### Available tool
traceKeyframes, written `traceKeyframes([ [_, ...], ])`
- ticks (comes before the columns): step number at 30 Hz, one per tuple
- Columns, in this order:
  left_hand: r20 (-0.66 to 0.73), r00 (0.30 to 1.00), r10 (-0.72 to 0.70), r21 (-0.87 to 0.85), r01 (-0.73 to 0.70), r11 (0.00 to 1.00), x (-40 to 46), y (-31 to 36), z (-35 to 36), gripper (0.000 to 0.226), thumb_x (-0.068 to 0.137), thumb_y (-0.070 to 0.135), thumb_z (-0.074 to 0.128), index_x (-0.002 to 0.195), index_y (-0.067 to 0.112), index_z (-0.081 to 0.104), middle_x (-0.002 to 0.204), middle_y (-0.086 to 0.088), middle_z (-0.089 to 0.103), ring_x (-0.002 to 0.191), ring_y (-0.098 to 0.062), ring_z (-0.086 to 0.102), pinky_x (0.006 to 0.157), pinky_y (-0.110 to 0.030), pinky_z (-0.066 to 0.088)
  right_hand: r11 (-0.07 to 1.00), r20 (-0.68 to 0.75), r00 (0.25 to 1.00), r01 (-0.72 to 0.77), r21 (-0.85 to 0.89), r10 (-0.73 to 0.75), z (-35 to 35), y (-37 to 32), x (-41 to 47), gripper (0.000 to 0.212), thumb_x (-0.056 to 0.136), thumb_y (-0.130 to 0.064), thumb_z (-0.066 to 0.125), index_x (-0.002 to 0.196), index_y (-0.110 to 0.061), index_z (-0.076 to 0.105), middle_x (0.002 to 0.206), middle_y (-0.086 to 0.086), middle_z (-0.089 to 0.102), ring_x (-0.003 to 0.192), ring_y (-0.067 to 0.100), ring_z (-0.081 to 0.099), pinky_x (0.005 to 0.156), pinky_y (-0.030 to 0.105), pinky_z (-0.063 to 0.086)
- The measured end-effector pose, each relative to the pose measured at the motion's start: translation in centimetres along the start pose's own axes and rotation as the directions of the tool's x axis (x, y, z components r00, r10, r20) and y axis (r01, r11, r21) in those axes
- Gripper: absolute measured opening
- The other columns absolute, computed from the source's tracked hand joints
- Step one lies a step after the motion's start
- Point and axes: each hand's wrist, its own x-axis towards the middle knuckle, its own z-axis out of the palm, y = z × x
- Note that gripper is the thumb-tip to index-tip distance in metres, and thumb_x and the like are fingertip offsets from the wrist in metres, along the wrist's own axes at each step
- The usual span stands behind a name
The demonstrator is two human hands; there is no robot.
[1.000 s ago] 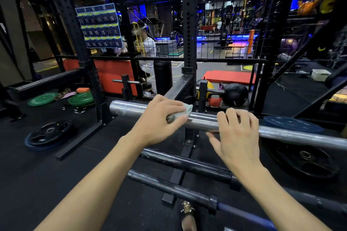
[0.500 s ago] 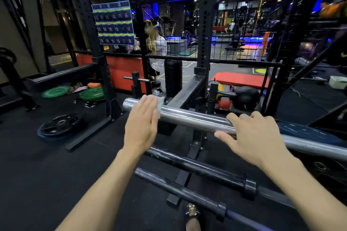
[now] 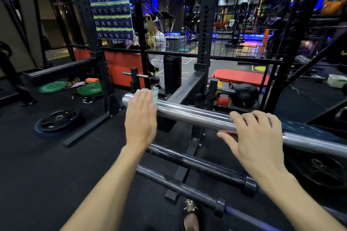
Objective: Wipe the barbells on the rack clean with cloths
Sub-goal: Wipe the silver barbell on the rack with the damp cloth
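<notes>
- Your left hand (image 3: 140, 118) lies flat, fingers straight, pressing the cloth (image 3: 154, 95) on the bar's (image 3: 191, 114) left end; grip wide.
- The cloth looks soft and light: pin it by palm pressure.
- The bar, topmost on the rack (image 3: 204, 43), is likely heavy, stiff and slick.
- Your right hand (image 3: 257, 137) curls over its middle, steadying it.

- The place was a gym, dim with blue strip lighting
- Beyond the fingers stood a black perforated power rack upright (image 3: 205, 24) and wire-mesh partition (image 3: 244, 30)
- Left of the fingers, green weight plates (image 3: 90, 89) and a black plate (image 3: 59, 119) lay on rubber flooring
- Further back were a red mat (image 3: 242, 78) and a kettlebell (image 3: 244, 94)
</notes>
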Motion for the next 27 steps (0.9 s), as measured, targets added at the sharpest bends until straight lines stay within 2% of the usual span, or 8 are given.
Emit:
traceKeyframes([
  [3,0.023,0.984,0.177,-0.057,-0.176,0.983,-1.5,5.6,0.6,0.037,0.105,0.017,0.036,0.132,0.006,0.059,0.132,-0.008,0.058,0.125,-0.033,0.051,0.109,-0.052,0.039,1.000,-0.024,1.000,-0.006,0.025,0.006,0.2,-0.4,0.0,0.062,0.091,-0.063,0.061,0.125,-0.012,0.064,0.101,0.010,0.067,0.104,0.036,0.057,0.103,0.054,0.039],
  [7,0.129,0.873,0.471,-0.136,-0.454,0.880,-4.2,9.1,1.1,0.049,0.109,0.027,0.030,0.155,0.011,0.041,0.161,-0.003,0.040,0.153,-0.015,0.026,0.128,-0.038,0.011,0.999,-0.080,0.997,-0.004,0.048,0.008,0.4,-0.3,-0.2,0.059,0.086,-0.059,0.071,0.121,-0.011,0.066,0.101,0.010,0.068,0.104,0.036,0.058,0.101,0.054,0.039],
  [12,0.051,0.994,0.099,-0.016,-0.099,0.995,0.7,0.2,0.5,0.052,0.108,0.031,0.025,0.143,0.007,0.055,0.147,-0.008,0.056,0.142,-0.027,0.043,0.124,-0.039,0.017,0.998,-0.130,0.991,0.009,0.066,-0.001,0.8,-0.2,-0.6,0.061,0.082,-0.051,0.077,0.124,-0.009,0.065,0.106,0.011,0.067,0.109,0.036,0.058,0.105,0.055,0.037],
  [15,0.028,0.997,-0.069,-0.011,0.069,0.998,1.3,-0.2,0.4,0.048,0.107,0.025,0.029,0.137,0.003,0.059,0.140,-0.010,0.060,0.141,-0.032,0.043,0.123,-0.048,0.021,0.997,-0.171,0.985,0.011,0.077,0.003,1.3,-0.6,-1.4,0.054,0.091,-0.041,0.072,0.132,-0.007,0.060,0.118,0.015,0.063,0.119,0.038,0.055,0.113,0.058,0.031],
  [18,0.017,0.991,0.136,-0.041,-0.135,0.990,-1.1,5.1,1.0,0.042,0.106,0.021,0.035,0.137,0.004,0.057,0.137,-0.010,0.059,0.137,-0.034,0.046,0.124,-0.045,0.017,0.998,-0.220,0.975,-0.012,0.064,0.025,1.6,-1.4,-2.4,0.048,0.101,-0.032,0.053,0.139,-0.004,0.055,0.129,0.019,0.058,0.127,0.040,0.050,0.118,0.062,0.024],
  [22,0.141,0.865,0.481,-0.115,-0.468,0.876,-4.8,8.1,1.1,0.052,0.108,0.026,0.031,0.156,0.008,0.035,0.164,-0.007,0.034,0.155,-0.018,0.022,0.127,-0.043,0.015,0.998,-0.243,0.970,-0.009,0.069,0.025,1.6,-1.4,-2.6,0.045,0.099,-0.024,0.053,0.139,-0.004,0.056,0.131,0.020,0.059,0.128,0.040,0.050,0.117,0.062,0.026],
  [24,0.113,0.882,0.458,-0.089,-0.451,0.888,-3.5,5.3,1.0,0.051,0.106,0.021,0.036,0.155,0.007,0.038,0.161,-0.009,0.038,0.152,-0.020,0.029,0.125,-0.041,0.023,0.997,-0.252,0.968,0.001,0.077,0.019,1.3,-0.8,-2.2,0.041,0.098,-0.021,0.063,0.135,-0.005,0.059,0.126,0.018,0.061,0.123,0.039,0.051,0.114,0.061,0.030],
  [27,0.010,0.980,0.197,-0.002,-0.197,0.980,-0.4,0.2,-0.1,0.043,0.103,0.011,0.039,0.145,0.005,0.050,0.146,-0.012,0.053,0.139,-0.028,0.044,0.118,-0.037,0.027,0.996,-0.256,0.967,0.008,0.090,0.015,0.9,-0.6,-1.7,0.045,0.085,-0.020,0.078,0.126,-0.006,0.065,0.118,0.016,0.064,0.114,0.039,0.053,0.104,0.058,0.035],
])
